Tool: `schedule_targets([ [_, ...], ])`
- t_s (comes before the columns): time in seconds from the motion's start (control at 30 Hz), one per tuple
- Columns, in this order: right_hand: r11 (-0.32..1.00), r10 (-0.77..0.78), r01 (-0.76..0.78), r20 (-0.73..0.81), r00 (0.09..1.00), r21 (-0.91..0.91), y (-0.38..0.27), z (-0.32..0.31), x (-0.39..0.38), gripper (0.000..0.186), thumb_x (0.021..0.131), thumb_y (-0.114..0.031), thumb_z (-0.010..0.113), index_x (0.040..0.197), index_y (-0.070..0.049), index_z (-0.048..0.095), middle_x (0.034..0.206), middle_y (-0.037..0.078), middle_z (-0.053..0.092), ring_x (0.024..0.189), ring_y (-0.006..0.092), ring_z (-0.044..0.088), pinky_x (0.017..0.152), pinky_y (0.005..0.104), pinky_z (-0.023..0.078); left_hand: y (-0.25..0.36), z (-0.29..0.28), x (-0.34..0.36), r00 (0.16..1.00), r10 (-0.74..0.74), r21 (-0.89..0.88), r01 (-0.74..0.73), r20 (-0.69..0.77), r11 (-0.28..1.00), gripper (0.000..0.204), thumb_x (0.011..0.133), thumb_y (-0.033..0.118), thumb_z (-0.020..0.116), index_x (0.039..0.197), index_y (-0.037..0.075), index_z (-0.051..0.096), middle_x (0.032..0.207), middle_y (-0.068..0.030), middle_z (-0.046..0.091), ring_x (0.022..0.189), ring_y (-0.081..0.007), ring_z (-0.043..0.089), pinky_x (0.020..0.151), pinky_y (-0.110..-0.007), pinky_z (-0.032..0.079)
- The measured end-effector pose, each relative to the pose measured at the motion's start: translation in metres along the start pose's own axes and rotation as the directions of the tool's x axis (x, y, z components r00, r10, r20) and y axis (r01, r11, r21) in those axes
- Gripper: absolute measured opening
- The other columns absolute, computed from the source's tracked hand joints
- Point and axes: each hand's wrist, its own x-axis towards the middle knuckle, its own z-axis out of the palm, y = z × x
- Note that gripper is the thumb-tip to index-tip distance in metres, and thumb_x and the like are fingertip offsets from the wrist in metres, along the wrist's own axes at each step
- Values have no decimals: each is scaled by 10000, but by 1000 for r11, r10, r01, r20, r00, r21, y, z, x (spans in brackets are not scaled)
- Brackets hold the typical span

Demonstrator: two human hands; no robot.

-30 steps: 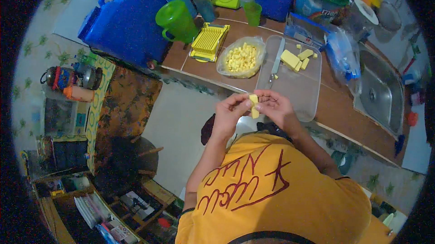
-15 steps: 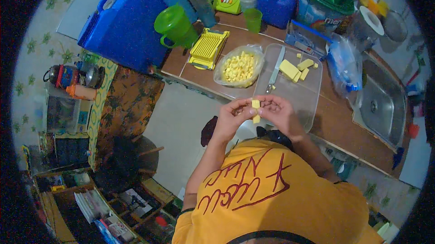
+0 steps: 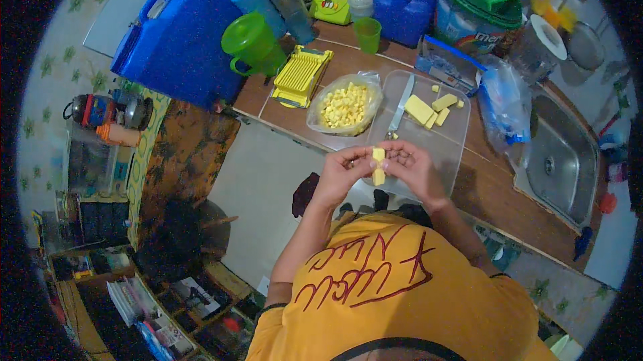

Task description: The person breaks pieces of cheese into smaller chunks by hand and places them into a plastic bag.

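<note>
Between the fingertips of both hands, just off the counter's near edge, is a pale yellow piece of cheese (image 3: 379, 176). My left hand (image 3: 345, 170) pinches it from one side, and my right hand (image 3: 414, 168) from the other. Below and partly behind the hands lies a clear plastic board or lid (image 3: 445, 150). On it rest a knife (image 3: 403, 104) with a pale blade, a larger cheese block (image 3: 419, 111) and several smaller cut pieces (image 3: 443, 102). To the left of it stands an opened clear plastic bag (image 3: 315, 120) full of small cheese cubes (image 3: 345, 106).
A yellow slicer (image 3: 302, 76) sits left of the bag. Behind are a green pitcher (image 3: 254, 43), a green cup (image 3: 367, 35), a large blue container (image 3: 181, 39) and a green-rimmed bucket (image 3: 469, 23). A plastic pack (image 3: 502, 103) lies beside the metal sink (image 3: 562, 157) at right.
The view has shifted slightly, so the counter things sit a little further left. Both hands keep the same pinch on the cheese piece.
</note>
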Motion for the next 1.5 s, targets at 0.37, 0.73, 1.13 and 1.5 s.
schedule_targets([
  [0.37,995,-101,100,-33,994,-22,3,17,7,316,824,-30,615,1122,23,527,934,37,576,839,92,566,746,209,468,17,-17,5,995,80,75,-84,63,994,261,806,61,645,1048,-31,604,874,-46,627,778,-89,587,704,-233,499],
  [0.73,1000,-10,10,1,1000,-20,-10,49,24,267,843,-82,605,1079,35,555,936,52,587,861,109,577,770,236,483,33,-41,-11,994,101,-18,-101,41,995,237,806,72,650,1018,-31,626,887,-78,651,738,-117,609,666,-250,512],
  [1.13,997,-47,50,62,997,-52,9,69,35,482,802,-77,646,1236,28,464,1019,40,571,900,101,548,813,242,466,26,-69,-22,999,21,-183,-29,-46,983,318,824,76,631,1116,-37,574,960,-83,636,807,-122,607,707,-254,519],
  [1.5,999,-16,17,42,999,-27,8,68,34,497,782,-74,655,1235,10,469,1036,44,552,916,118,541,818,245,456,26,-75,-18,997,63,-28,-62,52,998,410,764,0,670,1154,-41,551,1014,-78,623,862,-99,578,766,-232,485],
])
